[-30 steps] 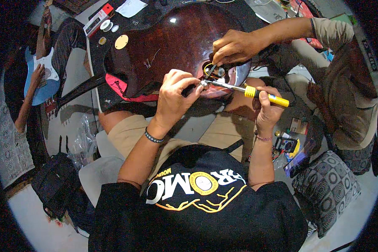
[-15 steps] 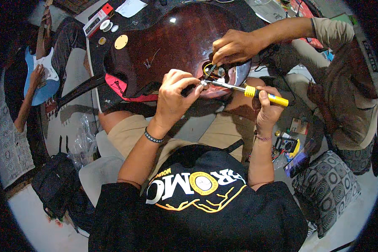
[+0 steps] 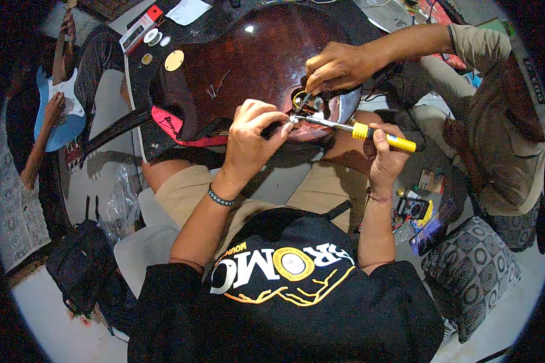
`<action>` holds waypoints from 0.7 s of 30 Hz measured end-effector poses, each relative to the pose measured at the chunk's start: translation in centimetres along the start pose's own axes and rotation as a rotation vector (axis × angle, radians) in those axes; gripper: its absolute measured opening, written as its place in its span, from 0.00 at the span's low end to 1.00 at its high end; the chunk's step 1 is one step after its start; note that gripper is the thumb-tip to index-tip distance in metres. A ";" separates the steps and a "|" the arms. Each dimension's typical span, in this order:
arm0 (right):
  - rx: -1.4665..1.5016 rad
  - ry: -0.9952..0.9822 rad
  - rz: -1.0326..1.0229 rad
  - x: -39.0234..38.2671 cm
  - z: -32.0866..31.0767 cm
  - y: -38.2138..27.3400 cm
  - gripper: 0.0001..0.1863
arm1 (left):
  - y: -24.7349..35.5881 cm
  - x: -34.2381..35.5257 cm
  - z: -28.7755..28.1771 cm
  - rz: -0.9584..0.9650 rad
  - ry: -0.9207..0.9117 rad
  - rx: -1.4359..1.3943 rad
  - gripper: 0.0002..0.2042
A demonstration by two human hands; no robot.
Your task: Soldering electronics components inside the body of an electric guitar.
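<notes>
A glossy dark red-brown guitar body (image 3: 254,60) lies face down before me, its round cavity (image 3: 309,103) showing wires and metal parts. My right hand (image 3: 386,158) grips the yellow handle of a soldering iron (image 3: 384,139), whose metal shaft points left to the cavity's near edge. At its tip is a small silvery component (image 3: 294,119), pinched between the thumb and fingers of my left hand (image 3: 255,136). Just what kind of part it is I cannot make out. From the right, a co-worker's hand (image 3: 339,66) holds a thin dark tool or lead down into the cavity.
A round cream cover plate (image 3: 174,60), wire scraps (image 3: 218,85) and a red-edged strap (image 3: 166,124) lie on or beside the guitar. White spools (image 3: 153,37) and a red-and-white box (image 3: 141,29) stand far left. Another person holds a blue guitar (image 3: 63,115). A patterned cushion (image 3: 472,275) lies right.
My hands, the soldering iron and the co-worker's hand stay almost in place. At the far left, the other person's hand on the blue guitar has shifted slightly.
</notes>
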State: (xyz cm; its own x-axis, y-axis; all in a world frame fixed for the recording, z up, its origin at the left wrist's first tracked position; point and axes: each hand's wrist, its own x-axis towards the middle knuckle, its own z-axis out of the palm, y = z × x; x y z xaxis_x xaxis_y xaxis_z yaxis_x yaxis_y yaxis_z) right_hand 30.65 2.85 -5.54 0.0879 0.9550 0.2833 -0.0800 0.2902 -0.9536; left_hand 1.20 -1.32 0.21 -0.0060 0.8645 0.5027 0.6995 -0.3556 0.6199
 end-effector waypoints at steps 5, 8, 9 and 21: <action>-0.084 0.080 -0.077 0.3 0.7 -1.1 0.09 | -0.1 0.0 0.2 -0.005 0.000 0.007 0.09; -0.054 0.104 0.011 0.2 -0.1 -0.6 0.10 | -0.1 0.1 0.1 0.001 -0.002 0.003 0.09; -0.049 0.121 0.039 0.2 -0.3 -0.5 0.10 | -0.1 0.1 0.1 0.001 -0.003 0.002 0.09; -0.097 0.091 -0.141 1.0 1.2 -1.1 0.10 | -0.1 0.1 0.2 -0.011 -0.007 0.000 0.08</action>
State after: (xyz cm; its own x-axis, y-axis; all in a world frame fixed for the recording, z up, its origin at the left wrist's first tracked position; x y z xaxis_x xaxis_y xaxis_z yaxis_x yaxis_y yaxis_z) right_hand 29.62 3.54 -4.11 0.1814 0.8945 0.4086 0.0350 0.4093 -0.9117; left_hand 1.25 -1.13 0.04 -0.0081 0.8708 0.4917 0.6994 -0.3464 0.6251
